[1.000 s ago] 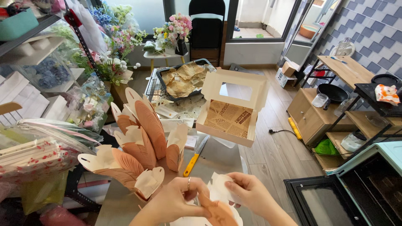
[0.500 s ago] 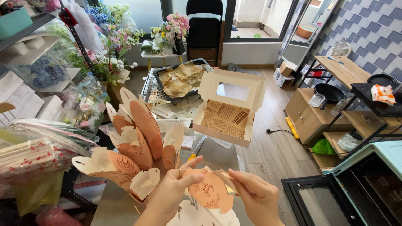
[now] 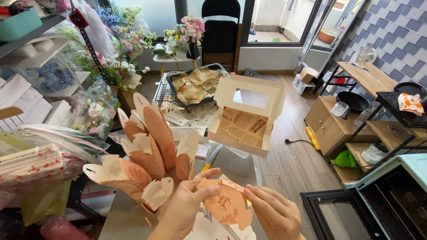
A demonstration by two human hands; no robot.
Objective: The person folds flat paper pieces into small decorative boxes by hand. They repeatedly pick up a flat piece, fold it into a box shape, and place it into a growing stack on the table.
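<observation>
A small peach-coloured paper card (image 3: 227,205) with a scalloped edge and a leaf sprig drawn on it is held low in the middle of the view, above the grey surface (image 3: 122,218). It is pinched at its upper left edge by the left hand (image 3: 189,209), whose thumb and forefinger are closed on the paper; a ring is seen on one finger. The card's right edge is gripped by the right hand (image 3: 276,212), its fingers (image 3: 254,192) curled narrowly onto the rim. The card is tilted, its printed face turned up to the camera.

Just to the left of the hands, a fan of tall petal-shaped paper sleeves (image 3: 149,153) in orange and cream is stood upright on the surface, touching or nearly touching the left hand. Beyond the hands, an open cream cardboard box (image 3: 247,116) with a windowed lid is seen, lined with printed paper. Farther back, a dark baking tray (image 3: 195,84) with crumpled brown parchment is set on a wire rack. An open oven (image 3: 373,204) is seen at the lower right.
</observation>
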